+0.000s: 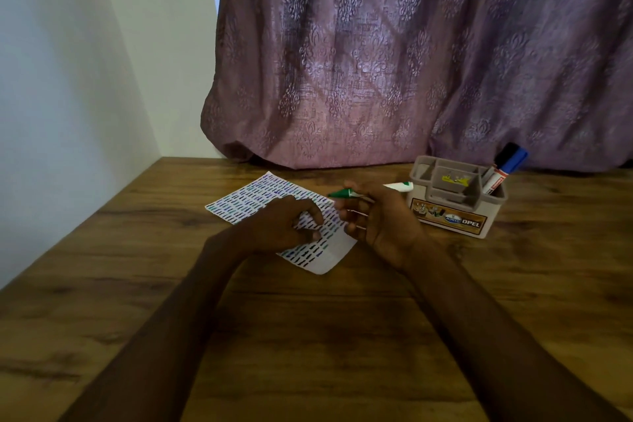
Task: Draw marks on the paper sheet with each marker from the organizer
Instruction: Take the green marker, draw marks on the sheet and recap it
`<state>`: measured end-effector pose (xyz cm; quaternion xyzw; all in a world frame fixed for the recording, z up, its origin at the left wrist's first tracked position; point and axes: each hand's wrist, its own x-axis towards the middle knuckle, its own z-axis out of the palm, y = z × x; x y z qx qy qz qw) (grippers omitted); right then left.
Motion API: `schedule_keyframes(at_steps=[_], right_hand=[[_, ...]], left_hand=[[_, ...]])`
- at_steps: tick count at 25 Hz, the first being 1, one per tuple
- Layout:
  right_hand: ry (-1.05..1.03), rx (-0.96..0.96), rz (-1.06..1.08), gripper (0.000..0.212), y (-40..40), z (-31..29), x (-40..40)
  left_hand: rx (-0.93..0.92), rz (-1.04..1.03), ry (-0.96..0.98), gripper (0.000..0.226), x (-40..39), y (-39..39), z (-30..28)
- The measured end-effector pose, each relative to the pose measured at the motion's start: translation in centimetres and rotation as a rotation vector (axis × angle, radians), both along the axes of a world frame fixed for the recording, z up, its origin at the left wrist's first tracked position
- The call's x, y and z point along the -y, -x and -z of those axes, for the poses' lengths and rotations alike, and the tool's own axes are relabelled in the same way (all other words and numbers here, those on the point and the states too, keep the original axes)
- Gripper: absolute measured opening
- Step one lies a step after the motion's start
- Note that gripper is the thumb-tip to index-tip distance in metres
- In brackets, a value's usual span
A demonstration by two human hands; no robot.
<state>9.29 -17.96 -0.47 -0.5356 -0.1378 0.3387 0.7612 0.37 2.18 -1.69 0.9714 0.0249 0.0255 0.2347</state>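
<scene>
table [308, 336]: wood-grain brown, seen across the lower frame | curtain [411, 62]: mauve, damask-patterned, hung behind the table's far edge, its hem gathered on that edge | wall [68, 79]: pale, plain, met at the table's left edge and far-left corner

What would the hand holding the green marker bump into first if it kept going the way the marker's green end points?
The right hand holds the green marker with its green end pointing left. Going that way, it would probably first cross over the paper, above the left hand. Height is hard to judge here.
</scene>
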Motion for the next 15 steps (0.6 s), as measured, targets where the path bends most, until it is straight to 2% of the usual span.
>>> schedule_keyframes(at_steps=[2,5,10,15], right_hand=[[0.212,0.204,0.055,0.021,0.0,0.3,-0.2],[0.342,0.350,0.016,0.017,0.3,0.7,-0.6],[0.316,0.395,0.031,0.016,0.1,1.5,-0.3],[0.322,0.447,-0.066,0.009,-0.4,1.8,-0.1]], left_hand=[[-0.004,-0.009,-0.032,0.033,-0.4,-0.1,0.0],[-0.037,-0.023,-0.044,0.040,-0.7,0.1,-0.3],[-0.063,-0.018,-0.018,0.040,-1.1,0.1,-0.4],[-0.080,-0.003,-0.035,0.041,-1.2,0.2,-0.4]])
